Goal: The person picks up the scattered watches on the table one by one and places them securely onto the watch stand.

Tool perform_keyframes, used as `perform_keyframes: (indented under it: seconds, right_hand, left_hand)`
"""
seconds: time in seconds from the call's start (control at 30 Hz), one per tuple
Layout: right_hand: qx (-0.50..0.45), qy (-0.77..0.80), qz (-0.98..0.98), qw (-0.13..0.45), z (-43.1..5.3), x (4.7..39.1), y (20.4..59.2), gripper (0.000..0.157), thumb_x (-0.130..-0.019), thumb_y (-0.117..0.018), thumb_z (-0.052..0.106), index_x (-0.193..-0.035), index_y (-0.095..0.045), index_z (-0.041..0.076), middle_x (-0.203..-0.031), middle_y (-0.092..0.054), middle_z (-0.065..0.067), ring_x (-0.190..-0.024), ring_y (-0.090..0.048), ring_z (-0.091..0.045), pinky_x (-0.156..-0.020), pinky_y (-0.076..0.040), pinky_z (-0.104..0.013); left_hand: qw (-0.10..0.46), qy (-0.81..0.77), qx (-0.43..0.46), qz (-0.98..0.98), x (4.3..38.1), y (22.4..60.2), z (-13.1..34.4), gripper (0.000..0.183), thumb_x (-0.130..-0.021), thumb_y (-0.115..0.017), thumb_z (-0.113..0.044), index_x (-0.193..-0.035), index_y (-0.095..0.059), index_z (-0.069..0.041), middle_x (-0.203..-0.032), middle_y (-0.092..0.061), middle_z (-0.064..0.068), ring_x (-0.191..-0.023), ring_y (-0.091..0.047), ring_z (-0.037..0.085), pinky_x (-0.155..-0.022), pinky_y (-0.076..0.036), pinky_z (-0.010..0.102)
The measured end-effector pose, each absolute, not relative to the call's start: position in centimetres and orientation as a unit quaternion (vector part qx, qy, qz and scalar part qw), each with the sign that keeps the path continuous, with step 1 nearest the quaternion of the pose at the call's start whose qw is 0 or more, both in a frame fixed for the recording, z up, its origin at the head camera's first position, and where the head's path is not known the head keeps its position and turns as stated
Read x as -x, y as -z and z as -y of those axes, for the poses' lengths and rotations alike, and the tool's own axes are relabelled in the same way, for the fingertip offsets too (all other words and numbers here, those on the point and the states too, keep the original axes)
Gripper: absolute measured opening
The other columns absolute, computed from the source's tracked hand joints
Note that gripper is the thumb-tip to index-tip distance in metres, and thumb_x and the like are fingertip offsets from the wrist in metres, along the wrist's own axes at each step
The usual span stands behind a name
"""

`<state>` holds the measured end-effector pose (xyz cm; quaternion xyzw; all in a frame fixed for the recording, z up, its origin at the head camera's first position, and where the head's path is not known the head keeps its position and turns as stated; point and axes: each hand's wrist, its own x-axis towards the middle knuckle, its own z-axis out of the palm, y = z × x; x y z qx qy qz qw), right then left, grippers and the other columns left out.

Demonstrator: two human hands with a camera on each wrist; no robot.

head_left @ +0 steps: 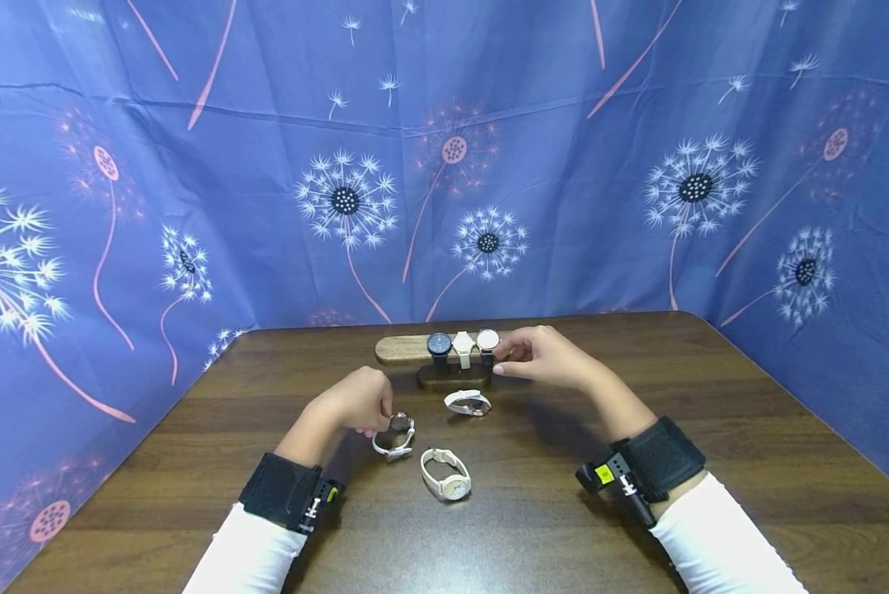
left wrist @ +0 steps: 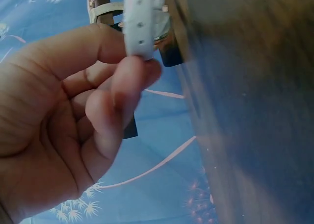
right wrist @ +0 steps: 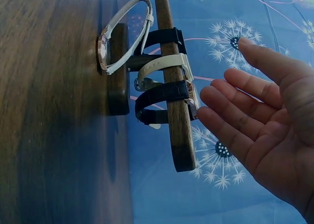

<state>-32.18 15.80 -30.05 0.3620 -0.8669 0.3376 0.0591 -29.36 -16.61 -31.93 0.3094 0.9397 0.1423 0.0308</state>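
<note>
My left hand point(head_left: 357, 402) pinches a white-strapped watch point(head_left: 394, 450) between thumb and fingers at the left of the table. In the left wrist view its white strap point(left wrist: 139, 25), with punched holes, rises from the fingertips. My right hand point(head_left: 544, 356) has relaxed fingers beside the wooden watch stand point(head_left: 402, 348). Its fingertips are right by a black-strapped watch with a white dial point(head_left: 487, 339). On the same bar sit a cream-strapped watch point(head_left: 463, 344) in the middle and a dark watch point(head_left: 439, 343) at the left.
Another white-strapped watch point(head_left: 468, 403) lies on its side in front of the stand's base point(head_left: 452, 377). Nearer to me is a cream watch point(head_left: 447, 475), its strap looped. Behind the brown wooden table point(head_left: 600, 495) hangs a blue dandelion-print cloth point(head_left: 563, 206).
</note>
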Motion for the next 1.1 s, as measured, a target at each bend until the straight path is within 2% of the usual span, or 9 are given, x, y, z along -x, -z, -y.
perform_keyframes:
  seconds: [0.13, 0.33, 0.47, 0.6, 0.73, 0.83, 0.97, 1.1]
  right_hand:
    - [-0.368, -0.333, 0.866, 0.061, -15.6, 31.9, 30.1, 0.032, -0.08, -0.067, 0.034, -0.099, -0.064, 0.007, -0.088, -0.065, 0.003, -0.079, -0.06, -0.011, -0.071, -0.051, -0.032]
    - [-0.385, -0.324, 0.86, 0.082, -15.0, 31.1, 29.8, 0.025, -0.081, -0.066, 0.031, -0.096, -0.065, 0.011, -0.091, -0.066, 0.001, -0.079, -0.059, -0.01, -0.073, -0.051, -0.033]
    - [-0.392, -0.339, 0.851, 0.086, -14.2, 30.4, 29.5, 0.024, -0.082, -0.066, 0.029, -0.097, -0.064, 0.011, -0.09, -0.065, 0.002, -0.079, -0.059, -0.008, -0.074, -0.051, -0.031]
    - [-0.399, -0.373, 0.835, 0.071, -13.1, 29.5, 29.2, 0.027, -0.082, -0.066, 0.029, -0.098, -0.064, 0.009, -0.089, -0.066, 0.002, -0.079, -0.06, -0.008, -0.073, -0.051, -0.028]
    - [-0.392, -0.394, 0.827, 0.086, -11.6, 28.4, 28.8, 0.028, -0.08, -0.068, 0.031, -0.095, -0.065, 0.008, -0.085, -0.066, 0.002, -0.075, -0.06, -0.008, -0.07, -0.052, -0.028]
    - [-0.381, -0.43, 0.814, 0.091, -10.4, 27.8, 28.8, 0.025, -0.08, -0.068, 0.029, -0.091, -0.065, 0.008, -0.081, -0.066, 0.001, -0.071, -0.06, -0.011, -0.067, -0.052, -0.029]
    - [-0.356, -0.494, 0.789, 0.077, -9.4, 27.2, 28.9, 0.018, -0.08, -0.068, 0.023, -0.087, -0.063, 0.007, -0.077, -0.063, -0.002, -0.067, -0.059, -0.018, -0.06, -0.051, -0.028]
    - [-0.337, -0.533, 0.773, 0.069, -9.1, 26.8, 29.0, 0.013, -0.08, -0.068, 0.017, -0.085, -0.061, 0.006, -0.075, -0.061, -0.004, -0.061, -0.054, -0.02, -0.049, -0.046, -0.025]
  left_hand:
    - [-0.036, -0.144, -0.332, -0.931, 29.5, 31.7, 16.5, 0.015, -0.066, -0.061, -0.007, -0.057, -0.057, -0.019, -0.041, -0.047, -0.014, -0.038, -0.048, 0.003, -0.043, -0.044, 0.023]
    - [-0.134, -0.148, -0.342, -0.918, 29.3, 30.7, 15.8, 0.012, -0.062, -0.064, -0.011, -0.059, -0.057, -0.02, -0.051, -0.049, -0.018, -0.048, -0.045, 0.001, -0.047, -0.043, 0.023]
    - [-0.188, -0.162, -0.348, -0.904, 28.8, 30.0, 15.1, 0.009, -0.066, -0.064, -0.013, -0.062, -0.059, -0.02, -0.056, -0.052, -0.017, -0.052, -0.047, 0.0, -0.05, -0.044, 0.022]
    - [-0.296, -0.171, -0.367, -0.865, 28.3, 29.6, 14.1, 0.01, -0.068, -0.063, -0.014, -0.063, -0.057, -0.019, -0.058, -0.053, -0.015, -0.053, -0.047, -0.002, -0.05, -0.043, 0.02]
    - [-0.423, -0.17, -0.379, -0.806, 27.5, 29.0, 12.9, 0.013, -0.068, -0.065, -0.013, -0.063, -0.054, -0.019, -0.058, -0.051, -0.012, -0.052, -0.043, 0.0, -0.046, -0.04, 0.02]
    - [-0.487, -0.169, -0.386, -0.765, 26.9, 28.5, 12.1, 0.009, -0.069, -0.065, -0.011, -0.066, -0.058, -0.016, -0.059, -0.052, -0.01, -0.052, -0.044, 0.001, -0.044, -0.039, 0.02]
    - [-0.535, -0.17, -0.391, -0.729, 26.5, 28.2, 11.6, 0.006, -0.068, -0.066, -0.009, -0.07, -0.062, -0.013, -0.059, -0.054, -0.007, -0.052, -0.044, 0.002, -0.043, -0.04, 0.02]
    - [-0.548, -0.178, -0.388, -0.719, 26.2, 28.1, 11.4, 0.007, -0.068, -0.066, -0.008, -0.071, -0.062, -0.012, -0.06, -0.055, -0.006, -0.052, -0.043, 0.002, -0.043, -0.039, 0.02]
